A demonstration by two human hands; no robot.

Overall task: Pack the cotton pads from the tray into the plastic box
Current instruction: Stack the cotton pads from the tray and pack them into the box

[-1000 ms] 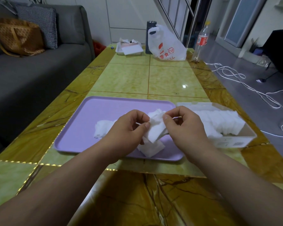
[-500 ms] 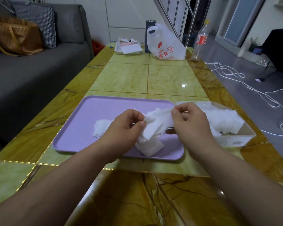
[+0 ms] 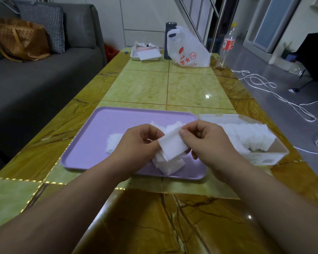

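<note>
My left grip (image 3: 138, 143) and right grip (image 3: 207, 142) pinch the cotton pads (image 3: 173, 147), now squared flat, likely ready for the box (image 3: 270, 158).

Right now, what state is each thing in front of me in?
left grip, pinches the held cotton pads
right grip, pinches the same pads
held cotton pads, raised above the tray
tray, flat on the table, loose pads lying on it
plastic box, open, partly filled with packed pads
bottle, upright, cap on
</note>
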